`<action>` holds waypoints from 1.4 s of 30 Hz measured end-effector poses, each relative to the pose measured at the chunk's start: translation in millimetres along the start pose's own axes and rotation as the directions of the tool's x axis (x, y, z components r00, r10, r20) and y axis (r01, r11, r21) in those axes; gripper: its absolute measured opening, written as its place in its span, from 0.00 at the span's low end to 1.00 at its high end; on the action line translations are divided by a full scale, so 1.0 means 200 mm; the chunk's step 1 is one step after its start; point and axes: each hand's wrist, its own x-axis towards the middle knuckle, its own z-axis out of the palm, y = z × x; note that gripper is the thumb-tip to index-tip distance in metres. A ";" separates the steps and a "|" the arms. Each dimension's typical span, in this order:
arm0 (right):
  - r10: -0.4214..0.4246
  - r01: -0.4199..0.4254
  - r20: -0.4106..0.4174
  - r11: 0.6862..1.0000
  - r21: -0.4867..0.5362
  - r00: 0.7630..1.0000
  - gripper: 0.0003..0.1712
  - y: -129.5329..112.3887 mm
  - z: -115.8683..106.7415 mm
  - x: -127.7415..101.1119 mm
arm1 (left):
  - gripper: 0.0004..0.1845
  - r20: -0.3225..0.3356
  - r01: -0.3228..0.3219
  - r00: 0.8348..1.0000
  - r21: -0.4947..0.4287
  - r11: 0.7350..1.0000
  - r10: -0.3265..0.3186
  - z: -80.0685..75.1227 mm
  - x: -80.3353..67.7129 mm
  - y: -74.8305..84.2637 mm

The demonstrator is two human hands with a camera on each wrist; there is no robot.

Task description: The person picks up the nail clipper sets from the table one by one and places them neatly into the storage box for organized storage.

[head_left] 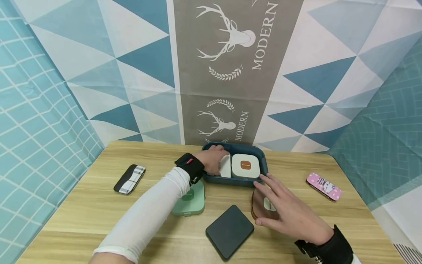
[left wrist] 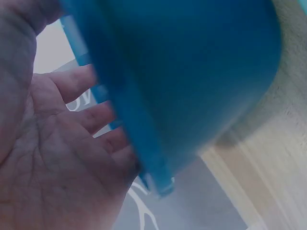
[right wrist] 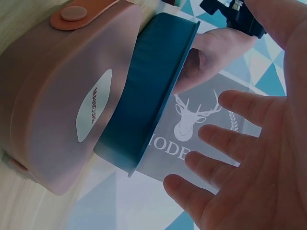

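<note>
Blue tray (head_left: 263,161) on wooden table (head_left: 82,212), patterned backdrop (head_left: 138,66)

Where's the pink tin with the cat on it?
Head view: the pink tin lies flat at the table's far right, apart from the right hand and the blue tray.

1. Ahead of the right hand (head_left: 290,212), the blue tray (head_left: 260,154) wall blocks the way.
2. A brown case (head_left: 258,205) lies under its fingers.
3. Bare table (head_left: 346,216) lies to its right.
</note>
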 end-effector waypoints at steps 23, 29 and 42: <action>-0.003 0.003 -0.005 1.000 -0.016 1.000 0.56 0.00 0.00 0.00 | 0.48 -0.073 -0.017 0.997 -0.100 0.995 0.010 -0.11 -0.08 0.03; 0.001 -0.001 -0.001 1.000 -0.018 1.000 0.56 0.00 0.00 -0.01 | 0.49 -0.086 -0.023 0.996 -0.097 0.995 0.015 -0.14 -0.10 0.03; -0.001 0.001 0.000 1.000 -0.011 1.000 0.56 0.00 0.00 0.00 | 0.50 -0.143 -0.051 0.989 -0.100 0.994 0.036 -0.21 -0.20 0.05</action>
